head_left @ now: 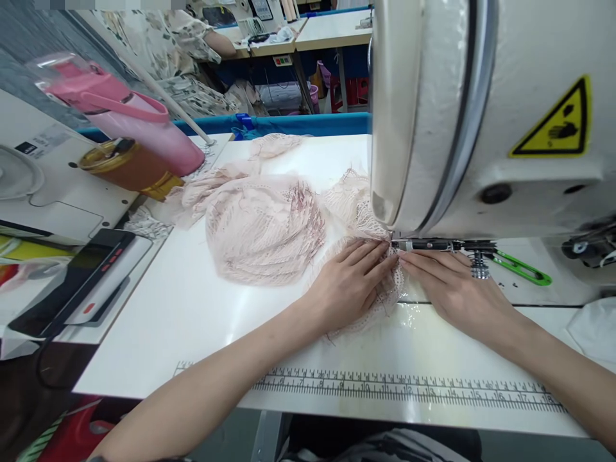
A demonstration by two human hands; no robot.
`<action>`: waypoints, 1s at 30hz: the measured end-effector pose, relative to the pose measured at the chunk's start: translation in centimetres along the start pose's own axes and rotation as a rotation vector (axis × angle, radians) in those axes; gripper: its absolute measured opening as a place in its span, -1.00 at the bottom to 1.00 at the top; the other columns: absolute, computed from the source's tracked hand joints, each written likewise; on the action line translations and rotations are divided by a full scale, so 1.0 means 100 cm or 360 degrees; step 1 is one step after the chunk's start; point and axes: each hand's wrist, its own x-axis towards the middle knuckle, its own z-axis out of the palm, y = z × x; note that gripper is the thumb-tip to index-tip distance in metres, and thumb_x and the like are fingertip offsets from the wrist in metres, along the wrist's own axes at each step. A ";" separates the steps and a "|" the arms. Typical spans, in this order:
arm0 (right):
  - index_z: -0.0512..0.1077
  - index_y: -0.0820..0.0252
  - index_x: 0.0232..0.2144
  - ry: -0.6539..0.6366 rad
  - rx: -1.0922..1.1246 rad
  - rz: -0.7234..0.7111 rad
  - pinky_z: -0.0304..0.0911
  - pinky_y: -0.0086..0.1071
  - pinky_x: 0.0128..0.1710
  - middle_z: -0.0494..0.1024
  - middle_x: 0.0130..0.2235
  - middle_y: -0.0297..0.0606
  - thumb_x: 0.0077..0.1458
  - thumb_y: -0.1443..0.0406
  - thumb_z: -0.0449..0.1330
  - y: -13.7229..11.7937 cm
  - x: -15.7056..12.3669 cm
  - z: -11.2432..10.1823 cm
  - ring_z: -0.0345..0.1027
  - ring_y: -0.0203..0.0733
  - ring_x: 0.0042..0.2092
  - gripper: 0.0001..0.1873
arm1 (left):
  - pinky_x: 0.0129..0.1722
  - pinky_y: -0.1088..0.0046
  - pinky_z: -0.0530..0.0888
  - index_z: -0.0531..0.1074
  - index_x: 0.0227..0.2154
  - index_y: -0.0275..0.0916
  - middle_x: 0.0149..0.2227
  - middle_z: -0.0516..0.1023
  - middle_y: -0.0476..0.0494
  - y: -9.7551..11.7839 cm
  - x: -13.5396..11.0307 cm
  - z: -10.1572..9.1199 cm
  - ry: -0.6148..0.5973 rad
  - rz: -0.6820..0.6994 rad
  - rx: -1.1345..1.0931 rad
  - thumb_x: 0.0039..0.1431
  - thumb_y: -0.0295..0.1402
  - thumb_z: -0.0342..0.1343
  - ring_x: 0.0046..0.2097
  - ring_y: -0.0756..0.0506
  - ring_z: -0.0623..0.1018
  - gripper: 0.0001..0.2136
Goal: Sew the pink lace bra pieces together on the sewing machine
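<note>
Pale pink lace fabric [395,285] lies under the head of a white sewing machine [433,115], at its needle area. My left hand [344,282] rests palm down on this lace, fingers stretched out toward the needle area. From the other side my right hand [457,292] reaches in, its fingers together and the tips at the lace's right edge. Part of its fingers is hidden by the machine's parts. More of the sheer pink lace [264,231] lies bunched on the table, left of my hands. Green thread snips [522,268] lie beyond my right hand.
A printed ruler [409,390] runs along the table's front edge. To the left stand a pink bottle [144,125], an amber cup [129,168] and a black-and-white device [91,276]. A person in a floral top [154,45] sits behind, near other worktables.
</note>
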 end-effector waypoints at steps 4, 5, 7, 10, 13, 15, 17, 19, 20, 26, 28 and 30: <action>0.41 0.36 0.01 0.0018 -0.0037 0.0007 0.38 -0.34 -0.22 0.44 0.10 -0.28 0.07 0.61 -0.02 -0.001 0.001 0.000 0.36 -0.19 0.05 -0.52 | 0.24 0.13 0.28 0.26 0.17 -0.34 0.16 0.38 -0.24 0.001 0.000 0.000 -0.0009 -0.0017 0.0031 0.33 -0.39 -0.17 0.26 -0.20 0.28 -0.60; 0.40 0.36 0.03 0.0006 -0.0049 0.0014 0.38 -0.34 -0.25 0.42 0.12 -0.29 0.05 0.62 -0.01 -0.001 0.000 0.000 0.36 -0.19 0.04 -0.50 | 0.24 0.13 0.27 0.26 0.17 -0.34 0.16 0.37 -0.24 0.001 0.001 0.000 -0.0013 -0.0023 0.0038 0.33 -0.39 -0.17 0.26 -0.21 0.28 -0.60; 0.38 0.34 0.05 -0.0023 -0.0073 0.0035 0.37 -0.33 -0.31 0.40 0.14 -0.30 0.02 0.62 -0.01 -0.001 -0.001 0.002 0.39 -0.18 0.00 -0.46 | 0.25 0.14 0.26 0.26 0.18 -0.35 0.17 0.37 -0.25 0.001 0.001 0.000 -0.0022 -0.0023 0.0046 0.33 -0.38 -0.17 0.26 -0.22 0.28 -0.60; 0.38 0.30 0.06 -0.0059 -0.0089 0.0058 0.35 -0.32 -0.34 0.38 0.15 -0.34 0.00 0.61 -0.01 -0.001 -0.003 0.004 0.39 -0.16 -0.01 -0.44 | 0.25 0.14 0.26 0.26 0.18 -0.35 0.17 0.36 -0.27 0.000 0.001 0.000 -0.0020 -0.0015 0.0064 0.34 -0.37 -0.18 0.25 -0.22 0.28 -0.60; 0.40 0.29 0.04 -0.0041 -0.0091 0.0054 0.35 -0.32 -0.31 0.39 0.14 -0.37 -0.01 0.61 0.00 -0.001 -0.003 0.005 0.39 -0.15 0.00 -0.45 | 0.25 0.15 0.27 0.27 0.17 -0.34 0.17 0.36 -0.25 -0.001 0.000 0.001 0.0003 -0.0015 0.0095 0.35 -0.36 -0.19 0.25 -0.21 0.30 -0.60; 0.42 0.30 0.02 -0.0031 -0.0084 0.0052 0.35 -0.30 -0.26 0.40 0.14 -0.36 0.00 0.61 0.01 -0.001 -0.001 0.004 0.39 -0.15 -0.01 -0.46 | 0.25 0.16 0.27 0.27 0.17 -0.33 0.18 0.36 -0.24 -0.002 0.000 0.004 0.0013 -0.0004 0.0115 0.35 -0.36 -0.18 0.24 -0.20 0.31 -0.60; 0.42 0.30 0.01 -0.0027 -0.0067 0.0055 0.35 -0.28 -0.22 0.40 0.13 -0.35 0.00 0.61 0.00 -0.001 0.000 0.003 0.40 -0.15 -0.02 -0.47 | 0.24 0.16 0.28 0.26 0.18 -0.33 0.18 0.35 -0.24 -0.002 0.001 0.005 0.0011 0.0008 0.0135 0.35 -0.35 -0.16 0.23 -0.20 0.32 -0.60; 0.42 0.30 0.01 -0.0015 -0.0048 0.0063 0.34 -0.28 -0.20 0.41 0.12 -0.33 0.01 0.61 0.00 -0.001 0.001 0.003 0.41 -0.16 -0.04 -0.48 | 0.22 0.16 0.29 0.26 0.18 -0.34 0.18 0.35 -0.25 -0.001 0.001 0.004 0.0029 0.0029 0.0165 0.35 -0.36 -0.16 0.22 -0.20 0.34 -0.61; 0.42 0.30 0.01 -0.0008 -0.0037 0.0061 0.34 -0.27 -0.19 0.42 0.12 -0.32 0.01 0.60 0.00 0.000 0.001 0.002 0.42 -0.16 -0.05 -0.48 | 0.21 0.16 0.30 0.27 0.17 -0.34 0.18 0.35 -0.25 0.001 0.002 0.002 0.0046 0.0043 0.0184 0.34 -0.37 -0.15 0.22 -0.20 0.34 -0.61; 0.42 0.25 0.00 -0.0026 0.0254 0.0111 0.35 -0.25 -0.16 0.46 0.08 -0.24 0.09 0.55 -0.02 0.003 0.000 -0.003 0.40 -0.15 -0.03 -0.54 | -0.15 0.31 0.46 0.42 -0.02 -0.30 -0.01 0.54 -0.17 0.006 -0.020 -0.037 0.0262 0.0257 0.0198 0.33 -0.21 -0.07 -0.04 -0.14 0.52 -0.67; 0.41 0.22 -0.01 -0.0079 0.0437 0.0140 0.36 -0.26 -0.20 0.45 0.08 -0.22 0.12 0.54 -0.05 0.004 0.001 -0.004 0.36 -0.14 0.02 -0.55 | -0.37 0.35 0.43 0.45 -0.09 -0.32 -0.10 0.57 -0.19 0.005 -0.037 -0.047 0.0264 0.0456 0.0206 0.25 0.06 -0.09 -0.19 -0.14 0.53 -0.49; 0.39 0.22 -0.01 -0.0167 0.0596 0.0147 0.36 -0.26 -0.21 0.42 0.09 -0.20 0.13 0.52 -0.07 0.005 0.005 -0.005 0.32 -0.11 0.05 -0.57 | -0.47 0.39 0.38 0.44 -0.12 -0.37 -0.14 0.57 -0.22 0.007 -0.054 -0.049 0.0240 0.0594 0.0273 0.21 0.08 -0.04 -0.24 -0.12 0.52 -0.46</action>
